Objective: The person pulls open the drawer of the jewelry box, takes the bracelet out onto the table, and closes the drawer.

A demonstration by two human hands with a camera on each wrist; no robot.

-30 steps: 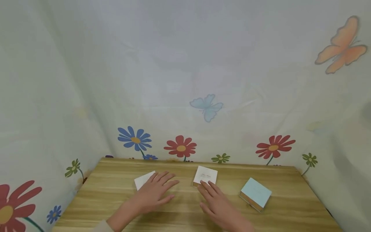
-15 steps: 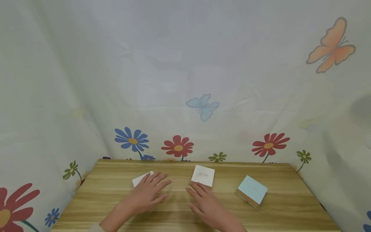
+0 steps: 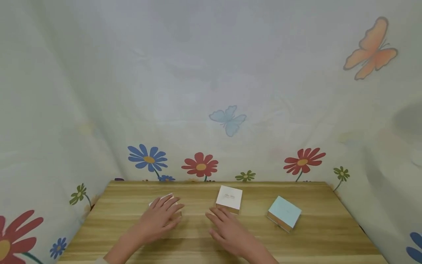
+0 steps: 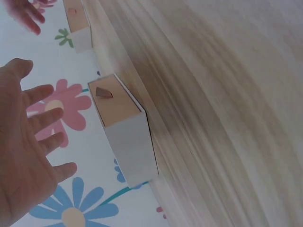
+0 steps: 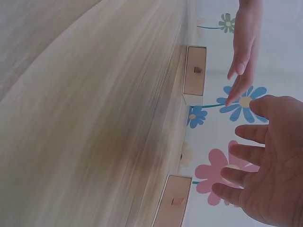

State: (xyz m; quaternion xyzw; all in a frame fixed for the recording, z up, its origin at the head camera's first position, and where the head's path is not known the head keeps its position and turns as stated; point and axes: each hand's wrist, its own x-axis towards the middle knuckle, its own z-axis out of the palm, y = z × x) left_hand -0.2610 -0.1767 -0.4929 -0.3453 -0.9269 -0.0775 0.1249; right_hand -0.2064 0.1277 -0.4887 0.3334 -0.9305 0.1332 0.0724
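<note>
Three small boxes lie on the wooden table. My left hand (image 3: 159, 219) hovers over the left white box (image 3: 169, 195) and covers most of it in the head view. The left wrist view shows that box (image 4: 130, 146) from the side, with a brown front and a little pull tab, apart from the spread fingers. My right hand (image 3: 229, 231) is held in the air just in front of the middle white box (image 3: 229, 198), which has faint lettering on top. Its fingers are extended and hold nothing. To the right sits a light blue box (image 3: 285, 212) with a brown side, turned at an angle.
The wood-grain table (image 3: 197, 249) ends at a back edge against a pale curtain (image 3: 184, 84) printed with flowers and butterflies. The curtain also hangs on the left and right sides.
Both hands have drifted slightly left and toward the front in the head view, while the view itself has shifted a little. The boxes keep their places on the table.
</note>
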